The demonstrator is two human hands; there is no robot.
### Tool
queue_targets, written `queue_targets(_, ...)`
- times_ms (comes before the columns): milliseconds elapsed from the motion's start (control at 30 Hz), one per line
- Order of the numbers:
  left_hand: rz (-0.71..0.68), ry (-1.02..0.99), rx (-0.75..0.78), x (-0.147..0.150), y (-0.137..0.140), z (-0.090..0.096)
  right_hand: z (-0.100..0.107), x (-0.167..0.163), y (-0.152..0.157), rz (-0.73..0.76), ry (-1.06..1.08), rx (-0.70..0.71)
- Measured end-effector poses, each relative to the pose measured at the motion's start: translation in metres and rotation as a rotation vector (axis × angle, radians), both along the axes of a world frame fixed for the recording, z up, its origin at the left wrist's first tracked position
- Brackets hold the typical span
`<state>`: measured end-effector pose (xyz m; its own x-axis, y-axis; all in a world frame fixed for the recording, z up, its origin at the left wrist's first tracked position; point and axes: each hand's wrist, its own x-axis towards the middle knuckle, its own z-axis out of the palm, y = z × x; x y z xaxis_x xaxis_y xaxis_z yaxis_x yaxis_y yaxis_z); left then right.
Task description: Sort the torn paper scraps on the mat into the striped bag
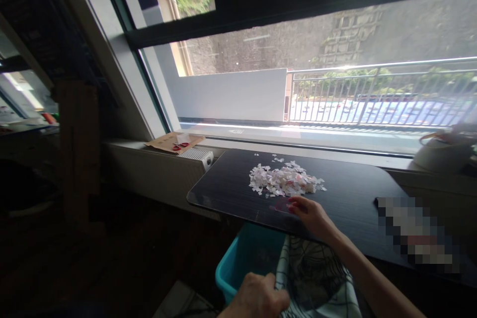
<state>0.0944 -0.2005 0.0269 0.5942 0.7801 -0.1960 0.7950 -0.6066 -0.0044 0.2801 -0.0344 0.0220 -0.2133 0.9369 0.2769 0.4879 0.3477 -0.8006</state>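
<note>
A loose heap of small torn paper scraps (285, 180) lies on the dark table (219, 184). Just in front of the heap is my right hand (311, 214), its fingers pinched together. At their tips shows a thin see-through piece with a pinkish edge (282, 205), low over the tabletop. My left hand (257, 294) is closed on the rim of a cloth bag (281, 263) with a dark line pattern. The bag hangs open below the table's near edge, under my right forearm. Beside it stands a turquoise bin (229, 271), partly behind my left hand.
Red-handled scissors (181, 146) rest on brown cardboard (160, 143) on the sill, next to a white radiator (203, 156). A blurred-out item (417, 233) lies at the table's right. A pale bag-like object (443, 149) sits on the right sill beneath the large window.
</note>
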Motion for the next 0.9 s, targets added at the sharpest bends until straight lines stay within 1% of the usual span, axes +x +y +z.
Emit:
queue_targets(200,-0.006,-0.035,0.006,0.0,0.001,0.001,-0.002,-0.008,0.004,0.034,-0.002,-0.042)
queue_targets(400,-0.011,-0.049,-0.013,0.001,0.002,0.0,0.002,-0.017,-0.013,0.142,0.0,-0.076)
queue_targets(567,0.01,-0.081,0.002,0.003,0.001,0.004,0.004,-0.014,-0.016,0.092,0.014,-0.098)
queue_targets(767,0.03,-0.118,-0.034,0.003,0.0,0.009,0.003,-0.017,-0.026,0.184,0.016,-0.12)
queue_targets(900,0.046,-0.102,-0.078,0.004,0.0,0.015,0.006,-0.019,-0.03,0.16,-0.004,-0.104)
